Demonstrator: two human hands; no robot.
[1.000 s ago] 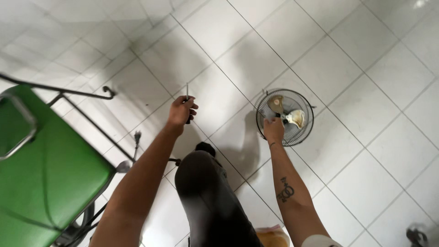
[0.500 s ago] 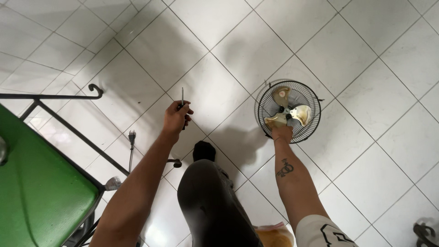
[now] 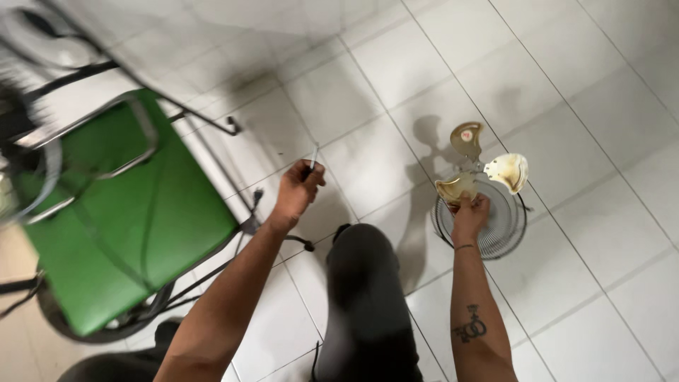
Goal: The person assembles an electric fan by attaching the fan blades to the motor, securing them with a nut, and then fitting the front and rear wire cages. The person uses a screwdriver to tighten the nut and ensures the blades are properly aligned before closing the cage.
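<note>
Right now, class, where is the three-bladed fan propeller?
In the head view, right of centre, the fan propeller is held in the right hand, just above the round wire fan guard lying on the white tiled floor.

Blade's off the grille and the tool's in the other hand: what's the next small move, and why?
Probably set the fan blade down on bare floor tile beside the wire grille. The right hand holds it lifted above the grille, while the left hand grips a thin tool.

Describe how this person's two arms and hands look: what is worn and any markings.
Both arms are bare, with no sleeves showing. The right forearm carries a dark tattoo, and a thin band circles the wrist below the right hand. The left hand and its arm show no markings, gloves or jewellery.
</note>
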